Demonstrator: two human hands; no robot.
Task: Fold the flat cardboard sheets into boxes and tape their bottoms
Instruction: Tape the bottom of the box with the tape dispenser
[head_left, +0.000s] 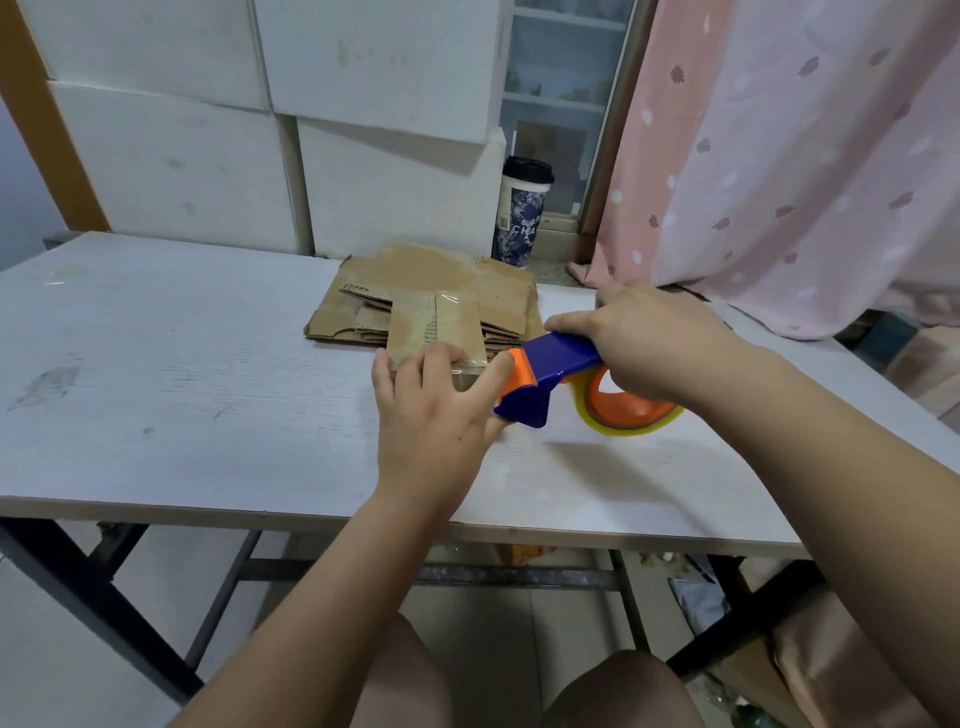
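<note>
At the frame centre we see the left hand, fingers spread, pressing the box; the right hand grips the tape dispenser.

Box on table, flat sheets behind it, cup beyond them

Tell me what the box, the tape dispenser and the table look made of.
The box: brown corrugated cardboard, matt; fluted edges show on the flat sheets behind it. The tape dispenser: smooth hard plastic by its look, blue and orange, slightly glossy. The table: white board with a faint wood-grain print, probably laminate; scuffed and stained.
</note>
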